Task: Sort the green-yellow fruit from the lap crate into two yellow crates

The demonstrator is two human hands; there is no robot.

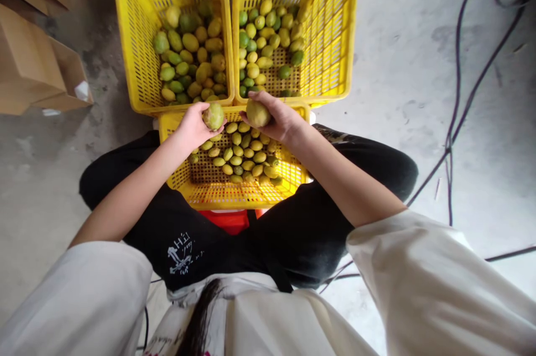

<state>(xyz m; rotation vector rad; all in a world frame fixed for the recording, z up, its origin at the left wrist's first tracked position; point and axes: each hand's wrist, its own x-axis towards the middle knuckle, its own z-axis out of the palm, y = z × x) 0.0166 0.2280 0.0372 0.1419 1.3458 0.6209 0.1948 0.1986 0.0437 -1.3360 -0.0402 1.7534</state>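
My left hand (197, 124) is closed around a greenish-yellow lemon (214, 116), held up above the near yellow crate (247, 200). A second, duller yellow-green lemon (258, 114) sits in the fingers of my right hand (278, 116), a short way to the right. Below both hands, many small yellow-green lemons (247, 153) lie loose on the bottom of that crate. Just beyond my hands stand two more crates: the far left crate (125, 38) holds larger yellow and green lemons (190, 42), and the far right crate (335, 38) holds smaller mixed ones.
Cardboard boxes (33, 60) stand at the far left. Black cables (456, 94) run over the grey concrete floor (397, 66) on the right. My legs in black trousers (301, 222) flank the near crate, and something red (230, 222) shows under it.
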